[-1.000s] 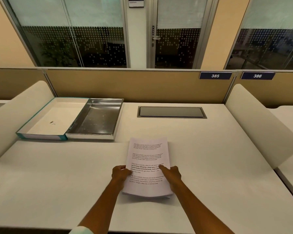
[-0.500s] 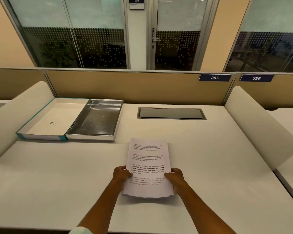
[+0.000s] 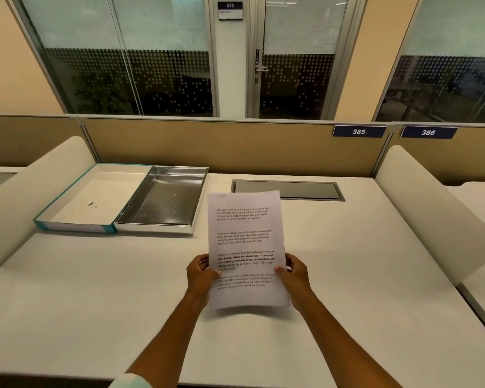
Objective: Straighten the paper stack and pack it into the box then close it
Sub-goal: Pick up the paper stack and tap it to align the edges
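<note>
A stack of printed white paper [image 3: 245, 236] is held off the desk, tilted up toward me, its lower edge casting a shadow on the desktop. My left hand [image 3: 200, 274] grips its left edge and my right hand [image 3: 293, 271] grips its right edge, thumbs on the printed face. At the back left of the desk lies the open box: a silver tray [image 3: 165, 200] and, touching its left side, a white lid with teal edges [image 3: 90, 200]. Both halves hold no paper.
The white desk [image 3: 361, 275] has a grey cable hatch [image 3: 289, 190] set into it behind the paper. Curved cream dividers stand at the left [image 3: 31, 191] and right [image 3: 431, 208] sides. A tan partition [image 3: 207, 147] closes off the back.
The paper stack lay flat on the desk under both hands; now both hands have lifted it off the surface and tilted it upright.
</note>
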